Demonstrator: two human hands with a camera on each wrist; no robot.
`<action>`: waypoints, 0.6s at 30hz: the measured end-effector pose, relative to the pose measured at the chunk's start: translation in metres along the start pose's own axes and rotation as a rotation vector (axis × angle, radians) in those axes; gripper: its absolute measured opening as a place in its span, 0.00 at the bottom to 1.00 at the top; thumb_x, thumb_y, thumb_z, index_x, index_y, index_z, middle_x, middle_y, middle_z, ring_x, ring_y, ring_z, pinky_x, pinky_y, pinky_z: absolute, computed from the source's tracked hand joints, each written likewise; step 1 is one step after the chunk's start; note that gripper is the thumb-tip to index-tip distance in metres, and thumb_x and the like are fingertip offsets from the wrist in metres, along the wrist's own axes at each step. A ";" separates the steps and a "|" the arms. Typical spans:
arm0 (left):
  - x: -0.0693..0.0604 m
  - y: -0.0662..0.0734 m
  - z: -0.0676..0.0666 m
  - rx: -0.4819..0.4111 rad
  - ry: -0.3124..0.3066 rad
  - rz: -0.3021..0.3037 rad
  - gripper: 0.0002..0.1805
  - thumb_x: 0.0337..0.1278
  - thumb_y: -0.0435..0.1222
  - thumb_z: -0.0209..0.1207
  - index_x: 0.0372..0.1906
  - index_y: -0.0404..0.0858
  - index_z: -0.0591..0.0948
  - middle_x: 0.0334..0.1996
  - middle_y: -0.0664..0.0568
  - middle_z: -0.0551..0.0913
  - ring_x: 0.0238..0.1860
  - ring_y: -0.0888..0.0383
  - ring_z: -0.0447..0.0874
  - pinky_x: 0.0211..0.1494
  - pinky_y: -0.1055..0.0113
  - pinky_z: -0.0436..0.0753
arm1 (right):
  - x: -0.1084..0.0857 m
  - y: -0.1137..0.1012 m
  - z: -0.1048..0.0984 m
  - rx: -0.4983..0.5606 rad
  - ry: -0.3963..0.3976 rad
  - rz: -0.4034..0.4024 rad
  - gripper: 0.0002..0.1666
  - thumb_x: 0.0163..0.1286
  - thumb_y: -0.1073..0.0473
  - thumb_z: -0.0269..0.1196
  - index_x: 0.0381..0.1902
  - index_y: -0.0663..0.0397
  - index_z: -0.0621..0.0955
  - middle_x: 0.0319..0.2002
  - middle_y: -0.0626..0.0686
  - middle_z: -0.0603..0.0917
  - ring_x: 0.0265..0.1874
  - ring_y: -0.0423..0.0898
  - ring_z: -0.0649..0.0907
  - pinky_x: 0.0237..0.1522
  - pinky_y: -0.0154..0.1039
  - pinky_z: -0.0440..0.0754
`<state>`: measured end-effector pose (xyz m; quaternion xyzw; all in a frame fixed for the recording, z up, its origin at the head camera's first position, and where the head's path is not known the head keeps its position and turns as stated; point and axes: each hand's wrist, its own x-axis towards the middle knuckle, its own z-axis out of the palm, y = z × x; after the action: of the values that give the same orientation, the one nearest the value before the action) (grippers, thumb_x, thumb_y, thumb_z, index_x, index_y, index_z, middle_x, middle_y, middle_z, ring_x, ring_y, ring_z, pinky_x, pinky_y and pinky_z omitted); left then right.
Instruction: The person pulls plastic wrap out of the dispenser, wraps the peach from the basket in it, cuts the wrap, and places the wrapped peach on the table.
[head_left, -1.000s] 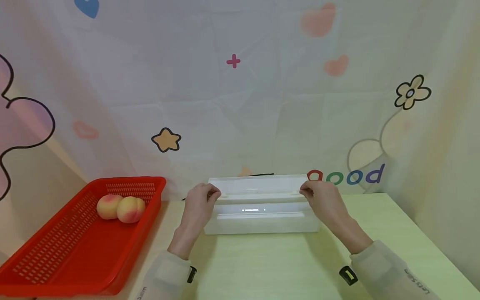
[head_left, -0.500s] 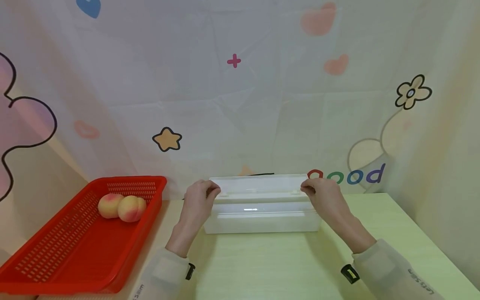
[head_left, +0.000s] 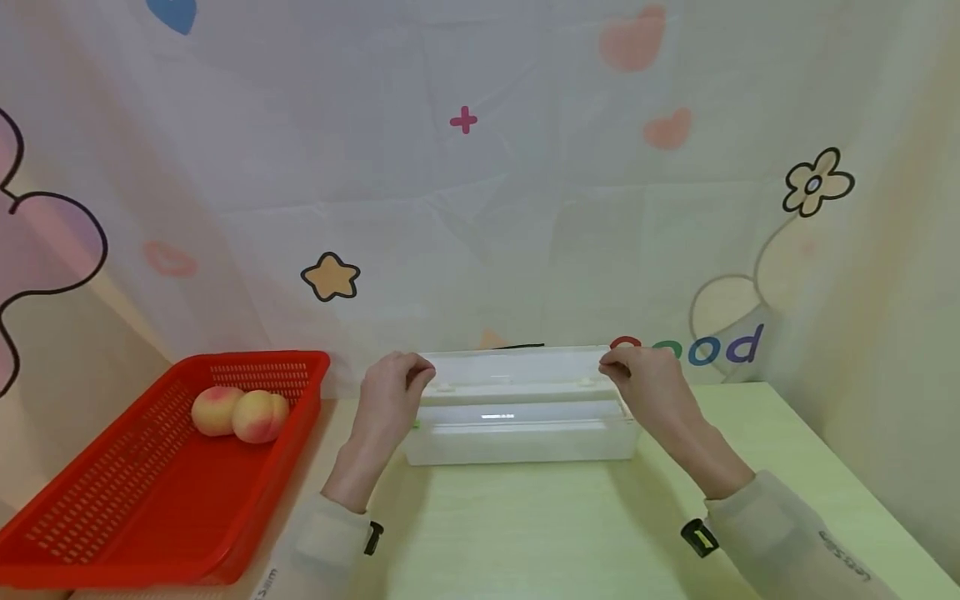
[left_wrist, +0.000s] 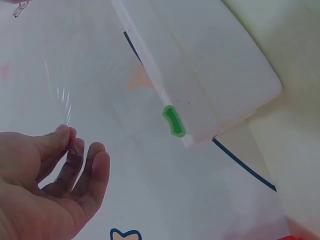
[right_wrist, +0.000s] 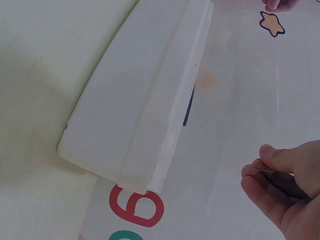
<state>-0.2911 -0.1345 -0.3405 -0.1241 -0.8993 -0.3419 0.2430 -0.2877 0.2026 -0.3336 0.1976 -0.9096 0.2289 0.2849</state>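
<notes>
Head view: your red basket point(head_left: 183, 508) holds two peaches point(head_left: 260, 417); your left hand point(head_left: 388, 396) and right hand point(head_left: 654, 387) pinch clear film point(left_wrist: 65, 102), thumbs to fingertips, near the white box point(head_left: 517, 446), whose green tab point(left_wrist: 174, 121) shows clearly from left wrist, not right.

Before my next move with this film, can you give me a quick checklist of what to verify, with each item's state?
1. Left hand pinching the clear film: ok, thumb and fingertips meet on it.
2. Right hand pinching the film: ok, gathered at the fingertips.
3. Film smooth at the grips: not ok, creases glint near both hands' fingertips.
4. White dispenser resting on the table: ok.
5. Film cut free of the dispenser: cannot tell, it is too transparent to follow.
6. Peaches clear of the work: ok, both sit in the red basket.
</notes>
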 end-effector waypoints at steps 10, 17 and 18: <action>-0.002 0.005 -0.009 -0.006 0.014 0.022 0.03 0.65 0.30 0.66 0.40 0.34 0.88 0.34 0.48 0.84 0.34 0.52 0.80 0.40 0.61 0.84 | 0.001 -0.007 -0.008 -0.003 0.019 -0.016 0.05 0.65 0.70 0.71 0.39 0.66 0.89 0.35 0.63 0.89 0.34 0.63 0.88 0.41 0.57 0.86; -0.003 0.010 -0.016 0.008 0.014 0.013 0.04 0.66 0.30 0.66 0.40 0.34 0.88 0.33 0.49 0.84 0.33 0.53 0.79 0.40 0.62 0.83 | 0.001 -0.011 -0.013 0.011 0.036 -0.022 0.05 0.65 0.71 0.71 0.39 0.66 0.89 0.34 0.63 0.89 0.34 0.63 0.88 0.40 0.57 0.86; -0.003 0.011 -0.017 0.007 0.012 0.009 0.04 0.66 0.30 0.66 0.41 0.34 0.88 0.33 0.48 0.84 0.33 0.53 0.79 0.40 0.62 0.83 | 0.001 -0.011 -0.014 0.011 0.038 -0.022 0.05 0.65 0.71 0.71 0.39 0.66 0.89 0.35 0.63 0.89 0.34 0.63 0.88 0.40 0.57 0.86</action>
<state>-0.2785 -0.1382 -0.3254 -0.1254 -0.8985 -0.3382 0.2502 -0.2771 0.2002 -0.3196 0.2046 -0.9005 0.2346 0.3035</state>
